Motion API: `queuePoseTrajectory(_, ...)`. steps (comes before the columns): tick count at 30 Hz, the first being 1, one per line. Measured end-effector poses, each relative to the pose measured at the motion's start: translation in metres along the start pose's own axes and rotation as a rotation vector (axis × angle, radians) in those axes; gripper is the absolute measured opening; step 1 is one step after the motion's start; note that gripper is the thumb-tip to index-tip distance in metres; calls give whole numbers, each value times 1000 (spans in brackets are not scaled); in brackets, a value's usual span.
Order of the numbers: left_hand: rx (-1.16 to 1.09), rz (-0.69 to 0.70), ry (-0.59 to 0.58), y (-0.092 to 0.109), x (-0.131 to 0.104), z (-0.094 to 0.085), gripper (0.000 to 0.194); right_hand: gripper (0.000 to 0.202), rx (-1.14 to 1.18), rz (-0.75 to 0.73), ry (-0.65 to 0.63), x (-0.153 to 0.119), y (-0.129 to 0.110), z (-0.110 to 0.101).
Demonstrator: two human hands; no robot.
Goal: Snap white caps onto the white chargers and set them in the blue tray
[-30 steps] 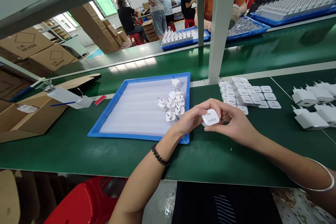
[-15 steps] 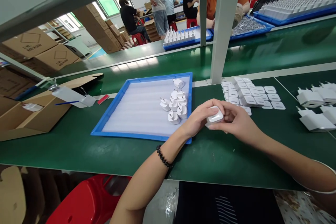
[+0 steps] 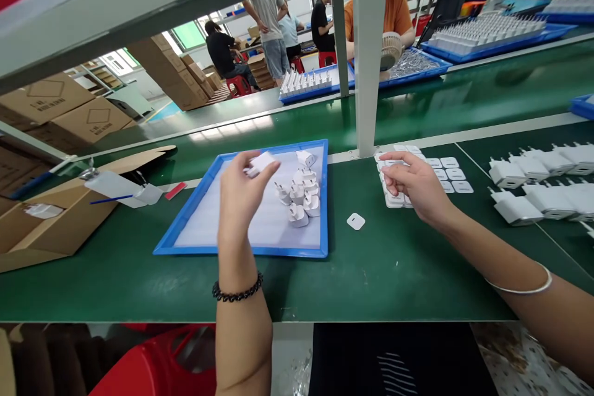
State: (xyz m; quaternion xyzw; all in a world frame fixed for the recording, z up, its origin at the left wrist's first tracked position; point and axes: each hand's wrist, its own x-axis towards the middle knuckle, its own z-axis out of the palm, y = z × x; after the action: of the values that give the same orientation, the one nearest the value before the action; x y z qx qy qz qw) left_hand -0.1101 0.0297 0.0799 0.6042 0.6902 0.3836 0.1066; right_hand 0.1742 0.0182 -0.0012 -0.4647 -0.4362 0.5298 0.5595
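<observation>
Over the blue-rimmed tray (image 3: 185,253), my left hand (image 3: 244,192) grips a white charger piece (image 3: 262,162) between thumb and fingers. Several white plug adapters (image 3: 298,215) stand grouped on the tray's right side. My right hand (image 3: 417,185) is over the stacks of flat white square caps (image 3: 449,162), with its thumb and fingers drawn together; whether anything small is between them is hidden. A single white square piece with a small dark slot (image 3: 356,221) lies on the green table between the tray and my right hand.
Rows of white adapters (image 3: 515,207) stand at the right. A metal post (image 3: 368,62) rises behind the tray. At the left are an open cardboard box (image 3: 60,238) and a red strip (image 3: 175,190). Across the bench, a person in orange (image 3: 399,15) sits near more trays.
My hands have parted. The left moved left over the tray with a white piece; the right moved to the cap stacks. A square piece now lies on the table between them.
</observation>
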Motion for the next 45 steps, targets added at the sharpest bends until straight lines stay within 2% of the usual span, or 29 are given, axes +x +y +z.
queuePoseTrajectory(1, 199, -87, 1, -4, 2, -10, 49, 28, 11, 9, 21, 3, 1, -1)
queuePoseTrajectory(2, 359, -167, -50, -7, 3, -16, 47, 26, 18, 18, 36, 5, 3, -2)
queuePoseTrajectory(4, 555, -294, -289, -13, 3, -20, 37, 24, 21, 37, 45, 6, 5, -2)
queuePoseTrajectory(6, 591, -344, -558, -17, 2, -15, 27, 23, 15, 61, 30, 5, 7, -1)
queuePoseTrajectory(7, 566, -341, -648, -18, 2, -10, 24, 22, 10, 73, 19, 4, 8, 0)
queuePoseTrajectory(9, 511, -282, -718, -19, 2, 0, 24, 20, 2, 88, 2, 3, 8, 1)
queuePoseTrajectory(12, 512, -167, -691, -20, 3, 11, 21, 19, -3, 85, -9, 3, 8, 0)
queuePoseTrajectory(15, 552, -124, -679, -23, 4, 15, 20, 15, -1, 74, 6, 5, 7, -2)
queuePoseTrajectory(21, 590, -111, -784, -28, 8, 11, 42, 8, 4, 71, 23, 7, 8, -3)
queuePoseTrajectory(28, 719, -46, -881, -11, -7, 14, 57, 5, -10, 83, -6, 8, 9, -2)
queuePoseTrajectory(30, 772, -14, -864, -7, -10, 19, 53, 5, -12, 88, -10, 8, 9, -1)
queuePoseTrajectory(35, 774, 8, -794, -8, -10, 29, 30, 5, -36, 100, -19, 4, 7, 1)
queuePoseTrajectory(41, 731, -25, -718, -9, -10, 32, 46, 2, -52, 105, -16, 3, 6, 2)
queuePoseTrajectory(45, 708, -26, -694, -8, -10, 30, 46, 1, -39, 87, -13, 6, 7, -1)
